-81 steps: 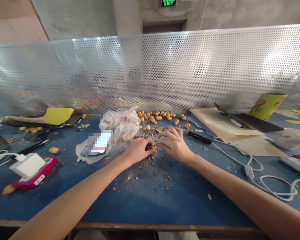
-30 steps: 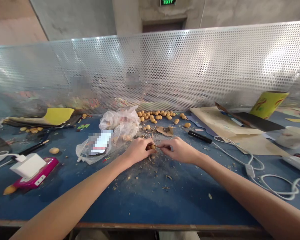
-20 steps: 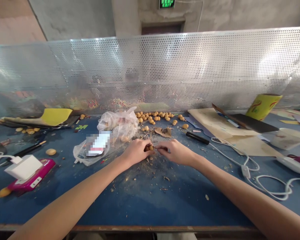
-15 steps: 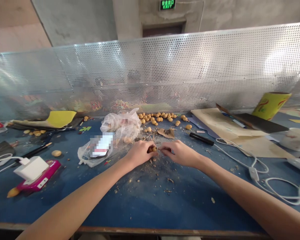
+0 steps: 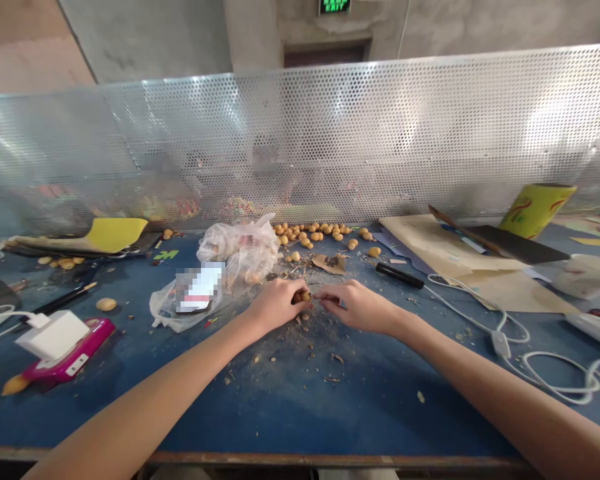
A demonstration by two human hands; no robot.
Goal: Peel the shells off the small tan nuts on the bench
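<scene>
Small brown-yellow gourd-like piece [image 5: 303,296] sits in my left hand [image 5: 279,305], its fingers curled round it. Close on the right, my right hand [image 5: 351,304] is closed in a pinch on a thin dark item, too small to make out, whose tip points at the piece. Both hands hover low over the blue table [image 5: 300,413], above scattered chips and dust. Just behind them lies a torn brown scrap [image 5: 330,263] with dark crumbs on it. Farther back, several similar yellow-brown pieces [image 5: 316,236] lie in a row.
Left of my hands lie a clear plastic bag [image 5: 245,250] and a phone [image 5: 200,288]. A pink power strip [image 5: 87,343] holds a white adapter. On the right are a black rod [image 5: 400,275], white cable [image 5: 555,387], brown paper sheets [image 5: 430,247] and a yellow roll [image 5: 535,210]. A perforated metal screen [image 5: 300,147] stands behind.
The whole view has shifted slightly, so the table things appear a little farther left. My hands keep nearly the same pose, with the piece still in my left hand.
</scene>
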